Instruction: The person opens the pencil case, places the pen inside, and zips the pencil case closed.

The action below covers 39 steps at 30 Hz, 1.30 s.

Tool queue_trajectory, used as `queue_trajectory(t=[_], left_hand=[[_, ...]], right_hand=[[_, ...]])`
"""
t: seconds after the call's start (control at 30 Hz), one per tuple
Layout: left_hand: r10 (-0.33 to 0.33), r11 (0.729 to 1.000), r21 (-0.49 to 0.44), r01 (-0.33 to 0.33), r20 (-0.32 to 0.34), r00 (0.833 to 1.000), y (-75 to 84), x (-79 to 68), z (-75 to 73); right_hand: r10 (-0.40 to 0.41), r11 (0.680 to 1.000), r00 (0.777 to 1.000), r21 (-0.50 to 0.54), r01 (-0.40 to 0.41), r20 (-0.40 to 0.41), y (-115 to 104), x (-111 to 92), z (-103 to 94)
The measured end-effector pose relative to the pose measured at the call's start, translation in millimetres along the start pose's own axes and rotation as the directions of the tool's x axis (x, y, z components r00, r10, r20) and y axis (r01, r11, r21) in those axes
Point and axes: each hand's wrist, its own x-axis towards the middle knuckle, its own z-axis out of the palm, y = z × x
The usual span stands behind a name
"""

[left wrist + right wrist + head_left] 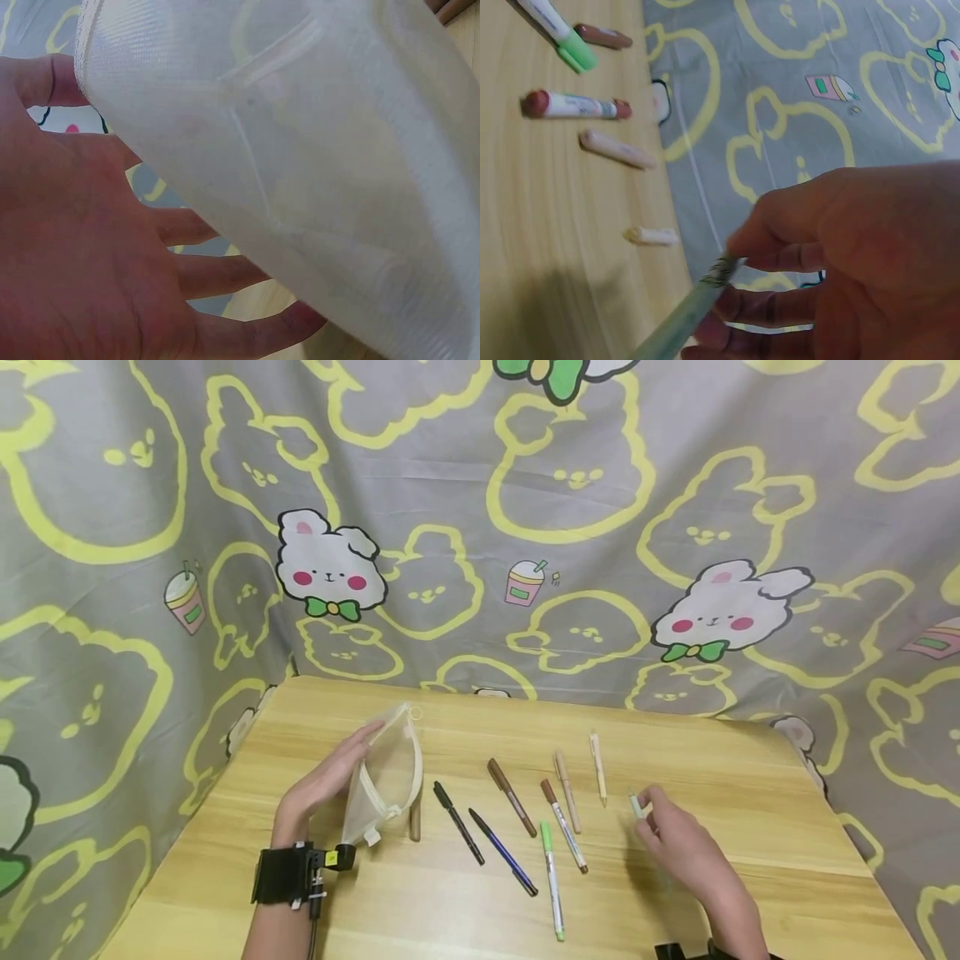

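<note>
A translucent cream zip pouch (390, 768) stands tilted at the left of the table, its zipped mouth gaping toward the right. My left hand (326, 785) touches the pouch's outer left side. In the left wrist view the fingers (217, 275) are straight and spread, their tips passing behind the sheer fabric (337, 150). Over the table's right side, my right hand (686, 839) pinches a pale green pen (676, 319) between thumb and fingers. In the head view only a short end of that pen shows.
Loose pens lie between the hands: black (459, 822), blue (504, 852), brown (512, 797), green-capped (552, 881), brown-capped white (565, 827), beige (567, 793) and cream (598, 768). A brown pen (415, 821) is partly hidden by the pouch. A patterned curtain (450, 568) borders the table's back.
</note>
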Motion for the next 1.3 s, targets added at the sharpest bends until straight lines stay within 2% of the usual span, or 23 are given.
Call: queue_trajectory(t=[0.1,0.23,0.33,0.43,0.53,0.63,0.77,0.9,1.1,1.3], left_hand=[[0.004,1.000,0.001,-0.004,0.004,1.000,0.7,2.6,0.3],[0.003,1.000,0.004,-0.003,0.009,1.000,0.7,2.3,0.5],[0.005,1.000,0.005,-0.005,0.007,1.000,-0.2,0.9,0.7],[0.006,1.000,0.004,-0.006,0.004,1.000,-0.8,0.4,1.6],[-0.006,1.000,0.004,0.006,0.004,1.000,-1.1,0.1,2.2],[-0.021,1.000,0.012,0.021,0.006,1.000,0.5,-1.6,2.8],[-0.033,0.999,0.022,0.033,0.010,0.999,1.4,-2.6,2.8],[-0.027,0.999,0.019,0.027,0.013,1.000,0.7,-1.2,2.4],[-0.015,1.000,0.016,0.015,0.024,1.000,2.4,-1.6,3.6],[-0.013,0.999,0.037,0.012,0.023,1.000,4.9,-4.3,5.4]], right_hand=[[-0.024,1.000,0.997,0.000,0.024,-0.075,-5.4,4.4,6.0],[-0.066,0.998,0.977,0.005,0.069,-0.201,-12.7,9.7,17.6],[-0.072,0.994,0.960,0.061,0.091,-0.272,-18.3,14.2,27.2],[-0.050,0.981,0.948,0.164,0.106,-0.314,-24.2,20.7,36.4],[0.001,0.955,0.950,0.282,0.092,-0.311,-31.2,28.3,47.0],[0.045,0.920,0.962,0.385,0.065,-0.270,-40.1,35.2,58.0],[0.057,0.887,0.976,0.460,0.047,-0.210,-58.0,42.7,68.2],[0.023,0.870,0.979,0.486,0.080,-0.202,-79.0,51.8,74.6],[-0.008,0.807,0.976,0.576,0.135,-0.217,-116.7,71.9,83.8],[-0.095,0.818,0.978,0.546,0.184,-0.187,-150.1,87.2,99.8]])
